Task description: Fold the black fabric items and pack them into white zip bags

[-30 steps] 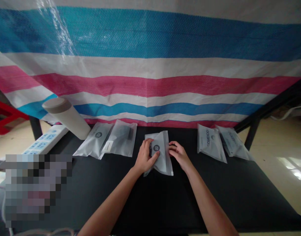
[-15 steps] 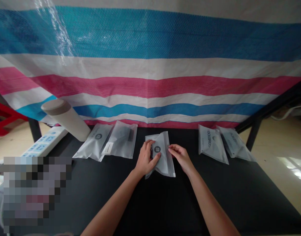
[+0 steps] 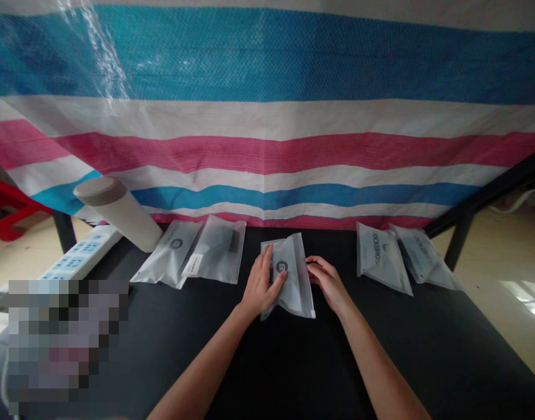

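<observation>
A frosted zip pouch (image 3: 293,280) with a round dark logo lies in the middle of the black table (image 3: 425,350), on top of another pouch whose corner shows behind it. My left hand (image 3: 262,286) rests on its left side, fingers stretched forward and thumb pressing near the logo. My right hand (image 3: 328,283) is at the pouch's right edge, its fingers curled and pinching something small and dark at that edge.
Two frosted pouches (image 3: 197,254) lie at the back left, two more (image 3: 398,259) at the back right. A beige cylinder (image 3: 118,210) leans over a white power strip (image 3: 81,256). A striped tarp (image 3: 267,116) hangs behind the table.
My left fingers have straightened out over the pouch. The right hand has slid slightly down along the pouch's right edge. The view has shifted a little.
</observation>
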Motion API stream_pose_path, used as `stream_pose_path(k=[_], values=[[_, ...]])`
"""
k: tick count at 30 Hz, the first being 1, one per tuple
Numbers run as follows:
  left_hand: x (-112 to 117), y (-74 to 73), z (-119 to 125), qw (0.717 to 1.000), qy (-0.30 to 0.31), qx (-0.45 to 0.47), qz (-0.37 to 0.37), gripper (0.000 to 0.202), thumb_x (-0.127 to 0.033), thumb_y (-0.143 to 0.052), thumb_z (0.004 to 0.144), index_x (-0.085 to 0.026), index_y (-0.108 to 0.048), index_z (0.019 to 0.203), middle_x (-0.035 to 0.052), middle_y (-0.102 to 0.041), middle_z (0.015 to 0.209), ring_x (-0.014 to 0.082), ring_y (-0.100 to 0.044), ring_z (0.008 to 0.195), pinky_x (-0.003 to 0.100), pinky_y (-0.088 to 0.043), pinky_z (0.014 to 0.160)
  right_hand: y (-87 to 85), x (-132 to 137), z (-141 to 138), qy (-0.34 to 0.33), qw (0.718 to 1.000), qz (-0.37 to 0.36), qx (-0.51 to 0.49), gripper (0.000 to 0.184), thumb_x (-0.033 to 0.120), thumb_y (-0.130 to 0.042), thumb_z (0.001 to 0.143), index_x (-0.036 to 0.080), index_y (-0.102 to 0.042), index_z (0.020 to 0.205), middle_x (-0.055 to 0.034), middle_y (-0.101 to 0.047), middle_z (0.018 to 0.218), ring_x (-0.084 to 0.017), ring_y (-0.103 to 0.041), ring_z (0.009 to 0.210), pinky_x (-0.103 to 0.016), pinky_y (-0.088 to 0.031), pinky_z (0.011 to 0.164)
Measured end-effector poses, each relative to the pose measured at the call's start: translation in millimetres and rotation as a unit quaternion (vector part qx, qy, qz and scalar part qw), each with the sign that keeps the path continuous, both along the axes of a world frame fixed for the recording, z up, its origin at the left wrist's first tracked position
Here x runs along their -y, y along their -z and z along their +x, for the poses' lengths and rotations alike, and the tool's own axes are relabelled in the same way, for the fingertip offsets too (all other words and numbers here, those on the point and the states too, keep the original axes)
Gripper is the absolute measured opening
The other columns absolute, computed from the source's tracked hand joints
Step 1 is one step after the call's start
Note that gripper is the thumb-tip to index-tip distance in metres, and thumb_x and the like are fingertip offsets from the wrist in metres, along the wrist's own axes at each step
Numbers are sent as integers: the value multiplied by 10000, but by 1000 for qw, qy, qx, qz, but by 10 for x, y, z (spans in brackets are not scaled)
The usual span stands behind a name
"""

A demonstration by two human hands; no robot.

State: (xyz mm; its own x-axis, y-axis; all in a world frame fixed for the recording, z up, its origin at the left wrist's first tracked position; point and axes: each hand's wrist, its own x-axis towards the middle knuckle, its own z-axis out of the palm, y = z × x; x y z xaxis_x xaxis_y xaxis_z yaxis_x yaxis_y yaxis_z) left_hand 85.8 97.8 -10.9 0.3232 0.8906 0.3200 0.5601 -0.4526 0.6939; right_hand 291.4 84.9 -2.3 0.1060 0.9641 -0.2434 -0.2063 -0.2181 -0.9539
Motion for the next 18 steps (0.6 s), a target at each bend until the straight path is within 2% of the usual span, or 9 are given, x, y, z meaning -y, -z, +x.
stream_pose_path(k=[11,15,18], values=[[-2,-5,-5,1000,10,-4,18,684,-438,-437,983,-202,-135,1550,142,-351,1535,277,-332,1420,511,-313,1154,-15,1,41,-29,999,3,-22,380,370,-775,671,196,-633,977,-1,-675,748,-148,-602,667,-263,-464,611],[2,-1,-11,1000,10,3,17,692,-437,-443,981,-208,-125,1551,140,-363,1525,276,-343,1412,510,-322,1150,-40,2,42,-52,998,5,-27,439,307,-811,607,202,-616,986,-10,-701,793,-144,-610,670,-252,-457,607],[9,-15,-12,1000,9,7,18,707,-440,-450,976,-200,-115,1552,148,-371,1514,280,-352,1405,513,-322,1149,-49,-4,31,-45,999,8,-18,450,315,-837,575,204,-610,947,-12,-700,769,-149,-609,658,-255,-456,599]])
